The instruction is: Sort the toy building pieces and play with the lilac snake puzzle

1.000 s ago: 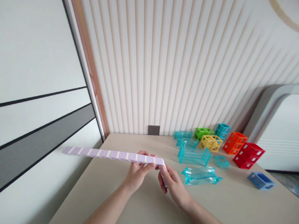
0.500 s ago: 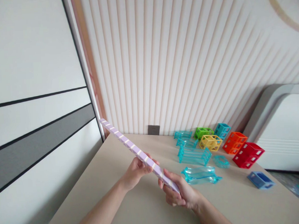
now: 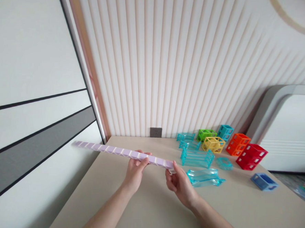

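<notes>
A long, thin lavender strip (image 3: 123, 152), marked along its length by pale cross lines, is held above the table. My left hand (image 3: 134, 172) grips it right of its middle, thumb on the near face. At the strip's right end, my right hand (image 3: 181, 184) is closed with thumb and fingers pinching the tip. The strip's far left end is blurred and reaches past the table's edge. Just right of my right hand lies a clear turquoise plastic piece (image 3: 205, 178), apart from it.
Turquoise rail-like pieces (image 3: 197, 158) and a turquoise ring (image 3: 224, 163) lie on the table (image 3: 153, 210). Open-frame blocks stand at the right: green (image 3: 206, 134), yellow (image 3: 213, 144), teal (image 3: 225, 133), orange (image 3: 237, 144), red (image 3: 251, 156) and blue (image 3: 264, 182). A ribbed wall (image 3: 139, 59) rises behind.
The strip has turned nearer to level, its left end swinging down and to the left. My right hand has shifted up slightly to the strip's end. The blocks stay put.
</notes>
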### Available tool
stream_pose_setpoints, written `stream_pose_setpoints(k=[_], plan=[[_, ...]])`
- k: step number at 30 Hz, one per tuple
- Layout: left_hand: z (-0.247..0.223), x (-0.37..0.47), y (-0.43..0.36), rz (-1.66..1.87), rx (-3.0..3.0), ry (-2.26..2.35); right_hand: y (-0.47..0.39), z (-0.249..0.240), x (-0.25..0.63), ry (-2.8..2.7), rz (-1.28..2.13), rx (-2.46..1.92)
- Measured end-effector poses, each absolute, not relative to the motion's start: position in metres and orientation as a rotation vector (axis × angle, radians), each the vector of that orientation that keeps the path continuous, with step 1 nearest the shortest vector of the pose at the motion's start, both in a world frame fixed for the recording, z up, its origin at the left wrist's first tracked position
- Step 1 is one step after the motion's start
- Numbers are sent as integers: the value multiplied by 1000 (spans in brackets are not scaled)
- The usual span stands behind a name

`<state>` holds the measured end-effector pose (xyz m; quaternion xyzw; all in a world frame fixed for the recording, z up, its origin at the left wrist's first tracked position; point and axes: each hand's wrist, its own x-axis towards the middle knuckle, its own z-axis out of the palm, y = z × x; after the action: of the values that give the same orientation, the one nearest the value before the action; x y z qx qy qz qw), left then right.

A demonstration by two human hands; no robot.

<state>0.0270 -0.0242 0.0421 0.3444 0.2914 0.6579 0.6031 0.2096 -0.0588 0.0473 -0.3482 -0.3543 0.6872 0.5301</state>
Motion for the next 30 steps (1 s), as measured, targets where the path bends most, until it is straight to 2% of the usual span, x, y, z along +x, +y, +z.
stream_pose_setpoints(k=[7,17,21,26,30], plan=[[45,24,-18,1641,726,709,-57,47,207,-1182,1246,-1019],[49,27,-21,1606,718,723,-58,35,203,-1238,1173,-1083],[50,27,-21,1606,715,722,-60,39,203,-1218,1263,-1041],[51,26,-21,1616,713,700,-61,46,203,-1006,1597,-845],[50,25,-20,1604,727,686,-59,46,206,-881,1725,-803]])
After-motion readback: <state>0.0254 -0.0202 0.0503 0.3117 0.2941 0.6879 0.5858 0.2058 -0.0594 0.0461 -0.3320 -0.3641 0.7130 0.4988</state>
